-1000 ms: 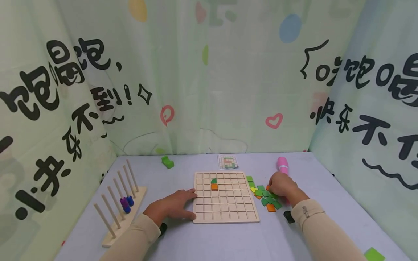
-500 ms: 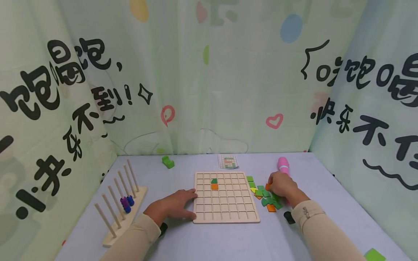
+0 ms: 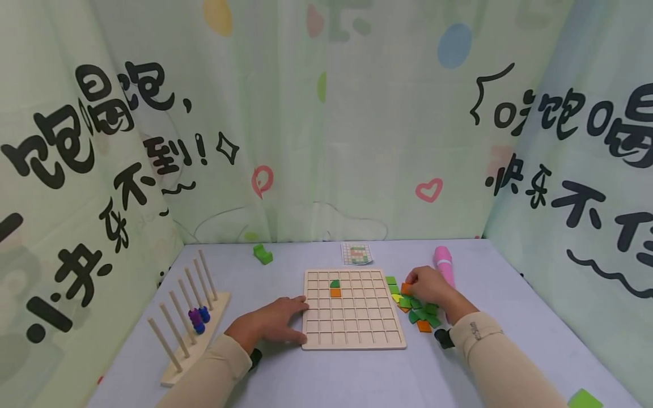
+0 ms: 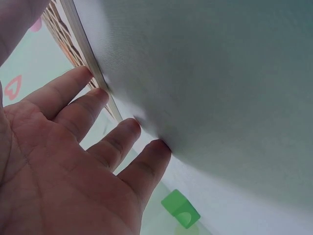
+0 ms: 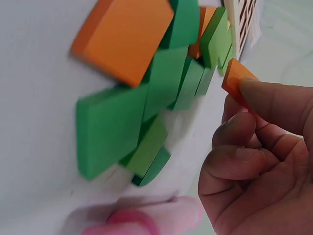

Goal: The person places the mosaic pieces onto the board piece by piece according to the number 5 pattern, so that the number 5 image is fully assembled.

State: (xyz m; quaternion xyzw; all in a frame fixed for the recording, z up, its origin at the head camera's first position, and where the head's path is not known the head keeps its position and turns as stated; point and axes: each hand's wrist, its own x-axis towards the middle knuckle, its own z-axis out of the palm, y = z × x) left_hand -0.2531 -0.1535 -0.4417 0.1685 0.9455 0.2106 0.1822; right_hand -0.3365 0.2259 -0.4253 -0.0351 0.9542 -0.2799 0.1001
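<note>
My right hand [image 3: 431, 285] pinches an orange tile [image 5: 234, 79] between thumb and fingers, just above the loose tiles. These green, orange and yellow tiles [image 5: 110, 129] lie in a heap right of the wooden grid board [image 3: 357, 326]. On the board, a green tile with a rounded corner [image 3: 334, 283] sits in a cell directly above an orange square tile [image 3: 335, 293]. With fingers spread, my left hand [image 3: 270, 320] rests against the board's left edge. The left wrist view shows its fingertips [image 4: 100, 95] at the board's side.
A wooden peg stand [image 3: 220, 309] with blue and purple beads stands at left. Behind the board lies a patterned card [image 3: 356, 254]; a green block [image 3: 262, 254] is at back left. A pink cylindrical object [image 3: 444, 260] lies beyond my right hand. Curtains [image 3: 357, 141] enclose the table.
My right hand has moved slightly left and lifted from the heap, and the orange tile now shows in its pinch. The left hand and board have stayed in place.
</note>
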